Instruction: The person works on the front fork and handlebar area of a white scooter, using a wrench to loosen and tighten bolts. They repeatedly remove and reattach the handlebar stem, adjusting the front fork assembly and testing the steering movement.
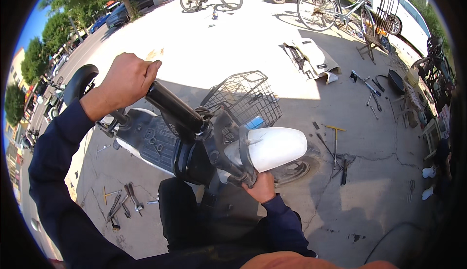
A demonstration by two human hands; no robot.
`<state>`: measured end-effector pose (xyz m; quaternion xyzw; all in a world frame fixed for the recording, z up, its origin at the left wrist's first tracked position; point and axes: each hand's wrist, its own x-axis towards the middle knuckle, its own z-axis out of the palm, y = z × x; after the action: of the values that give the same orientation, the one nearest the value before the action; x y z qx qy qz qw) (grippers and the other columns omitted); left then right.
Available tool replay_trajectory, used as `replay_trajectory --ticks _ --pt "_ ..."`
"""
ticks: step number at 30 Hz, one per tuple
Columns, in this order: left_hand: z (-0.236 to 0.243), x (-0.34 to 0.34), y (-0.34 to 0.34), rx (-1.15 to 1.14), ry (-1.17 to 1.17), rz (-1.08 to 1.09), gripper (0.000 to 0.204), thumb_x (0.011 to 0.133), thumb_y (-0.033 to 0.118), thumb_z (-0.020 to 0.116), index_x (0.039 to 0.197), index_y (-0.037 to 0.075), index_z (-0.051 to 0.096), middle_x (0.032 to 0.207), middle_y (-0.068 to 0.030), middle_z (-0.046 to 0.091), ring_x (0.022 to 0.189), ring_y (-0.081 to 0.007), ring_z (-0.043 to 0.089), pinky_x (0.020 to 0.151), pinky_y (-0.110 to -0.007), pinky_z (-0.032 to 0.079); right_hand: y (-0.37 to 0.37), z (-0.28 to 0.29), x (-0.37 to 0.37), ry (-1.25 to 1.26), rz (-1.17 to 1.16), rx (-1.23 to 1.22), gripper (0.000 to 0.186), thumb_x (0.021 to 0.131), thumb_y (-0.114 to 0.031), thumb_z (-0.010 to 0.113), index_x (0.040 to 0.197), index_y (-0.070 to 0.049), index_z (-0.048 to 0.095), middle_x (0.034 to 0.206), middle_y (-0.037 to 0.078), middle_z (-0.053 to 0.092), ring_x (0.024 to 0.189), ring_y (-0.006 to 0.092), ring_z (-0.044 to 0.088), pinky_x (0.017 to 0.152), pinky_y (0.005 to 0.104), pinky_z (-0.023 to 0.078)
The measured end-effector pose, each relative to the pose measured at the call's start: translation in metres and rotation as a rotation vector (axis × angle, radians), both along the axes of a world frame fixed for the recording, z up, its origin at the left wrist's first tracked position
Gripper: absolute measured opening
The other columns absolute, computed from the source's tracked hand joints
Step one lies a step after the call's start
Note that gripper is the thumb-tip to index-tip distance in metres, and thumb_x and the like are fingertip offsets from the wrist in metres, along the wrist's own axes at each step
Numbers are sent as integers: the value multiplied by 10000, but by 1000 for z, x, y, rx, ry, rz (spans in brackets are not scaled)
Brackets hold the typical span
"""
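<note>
My left hand (130,81) is closed on the upper end of a black steering column (175,108) of a small scooter, whose ribbed footboard (146,145) extends left toward a black saddle (78,81). My right hand (261,187), partly hidden by the front fork (241,171), grips its lower part just beneath a white front mudguard (277,148). The front wheel (299,169) is behind and below that mudguard. A black wire basket (243,86) sits beyond the column, with a small blue object inside. My dark-trousered leg shows below the footboard.
Hand tools lie on the cracked pavement at left (134,198) and right (335,147). White panels (314,57) lie beyond the basket. Bicycles (318,11), a white car and stools (430,135) stand at the right. A road with parked vehicles runs along the left.
</note>
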<state>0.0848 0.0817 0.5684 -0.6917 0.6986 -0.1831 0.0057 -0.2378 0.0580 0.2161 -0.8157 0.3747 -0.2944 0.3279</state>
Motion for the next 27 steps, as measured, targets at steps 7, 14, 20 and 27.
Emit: replay_trajectory --ticks 7,14,20,27 --pt "-10 28 13 -284 52 -497 263 996 170 492 794 27 582 668 -143 519 605 -373 530 596 -457 437 3 -4 9 -34 -25 -71 628 607 -249 891 1156 -29 680 951 224 714 854 440 679 752 513 551" --pt "34 -4 -22 485 531 649 733 1033 543 392 683 -40 666 535 -67 606 394 -143 562 377 -302 450 2 0 15 55 -34 -29 642 638 -236 872 1202 -20 653 933 237 718 863 458 682 779 510 558" --pt "19 13 -17 478 -456 191 172 934 101 555 871 -42 627 716 -226 648 703 -372 683 687 -483 552 2 -5 16 -63 -11 -45 550 631 -172 866 1126 -22 678 921 224 718 867 462 677 773 506 550" --pt "-5 32 5 -70 -488 -325 198 1019 164 546 970 21 673 735 -172 649 661 -314 663 612 -393 543 4 1 9 -47 -46 -28 507 616 -120 850 1082 -7 685 998 230 705 951 465 662 833 500 534"
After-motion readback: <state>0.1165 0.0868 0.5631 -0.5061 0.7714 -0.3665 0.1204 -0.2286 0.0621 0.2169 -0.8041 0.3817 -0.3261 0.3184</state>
